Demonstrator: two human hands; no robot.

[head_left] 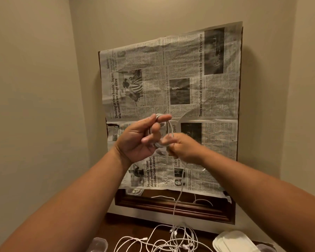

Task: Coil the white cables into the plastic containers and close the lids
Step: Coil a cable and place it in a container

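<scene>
- a person's bare arms reach up in front of a paper-covered frame, and both work one white cable [169, 129] in the air, well above the desk [135, 228]
- left grip [136, 142]: the palm faces the camera and the fingers curl round several loops of the cable, so the coil sits on this hand; forefinger and thumb meet at the top of the coil
- right grip [182, 149]: just beside the left and slightly lower, knuckles up, fingers curled and pinching the cable at the coil's lower right edge
- from under the right grip the uncoiled rest of the cable hangs down slack; its lower end meets the loose cables [171, 240] on the desk, and where it ends among them cannot be told
- the loose cables lie in a tangled white heap at the near edge of the desk, with small plugs showing among the strands
- a clear plastic container [98, 243] stands left of the heap, cut off by the lower edge of the view; whether it holds anything cannot be told
- a pale stack [231, 240] of flat, rounded pieces, possibly lids, lies right of the heap
- behind the hands a creased newspaper [180, 70] covers most of a dark wooden frame [171, 206] standing against the beige wall [35, 88]
- the strip left bare under the paper is glossy and shows faint white lines like cables
</scene>
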